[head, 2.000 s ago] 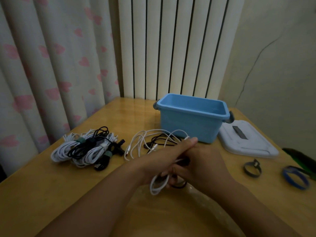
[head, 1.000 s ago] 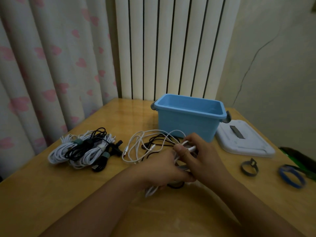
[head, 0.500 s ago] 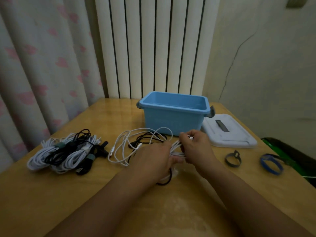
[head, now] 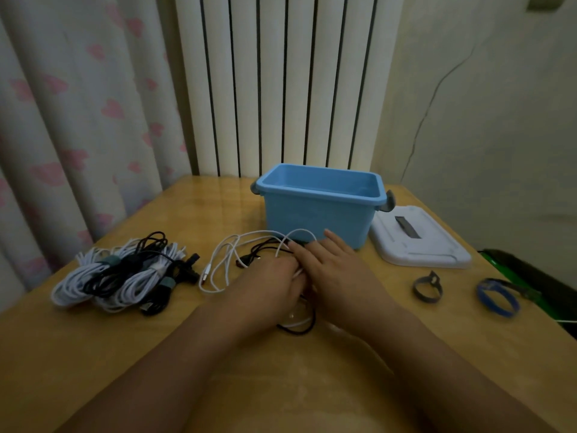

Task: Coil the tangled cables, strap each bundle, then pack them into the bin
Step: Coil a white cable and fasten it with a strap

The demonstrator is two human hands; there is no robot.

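A loose tangle of white cable (head: pixel 224 257) and black cable (head: pixel 259 254) lies on the wooden table (head: pixel 93 354) in front of the empty blue bin (head: pixel 318 210). My left hand (head: pixel 268 289) grips part of this tangle, with white and black loops showing below it. Beside it, my right hand (head: pixel 334 267) lies over the cables with fingers stretched toward the bin. At the left sits a pile of strapped cable bundles (head: pixel 121 273), white and black.
The bin's white lid (head: pixel 418 242) lies flat to the right of the bin. A grey strap loop (head: pixel 426 285) and a blue strap loop (head: pixel 496 298) rest near the table's right edge. A curtain and a radiator stand behind.
Both hands have lowered the gathered cable toward the table and moved it nearer the bin. My right hand has gone from pinching the cable to fingers stretched out. The view shifted right.
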